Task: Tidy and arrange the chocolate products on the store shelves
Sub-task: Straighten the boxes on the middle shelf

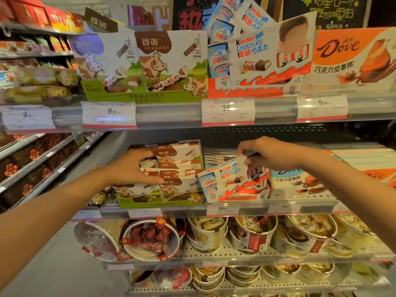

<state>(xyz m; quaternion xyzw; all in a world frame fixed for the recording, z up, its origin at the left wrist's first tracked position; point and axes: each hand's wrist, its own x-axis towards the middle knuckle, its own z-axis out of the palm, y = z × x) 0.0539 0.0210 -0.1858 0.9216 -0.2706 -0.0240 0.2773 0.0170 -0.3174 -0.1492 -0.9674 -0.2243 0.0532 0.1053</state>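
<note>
Centre of frame, middle shelf: right hand (265, 155) pinching the tilted Kinder box (231, 181) by its top edge; left hand (130, 168) clasping the cow-print chocolate stack (173, 166). Best to stand the box upright, flush beside the Dove box (297, 183), while bracing the stack.

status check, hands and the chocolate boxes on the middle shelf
Left hand grips the stacked cow-print boxes. Right hand pinches the top edge of a tilted Kinder box. Dove box sits close on its right. Nothing blocking.
</note>
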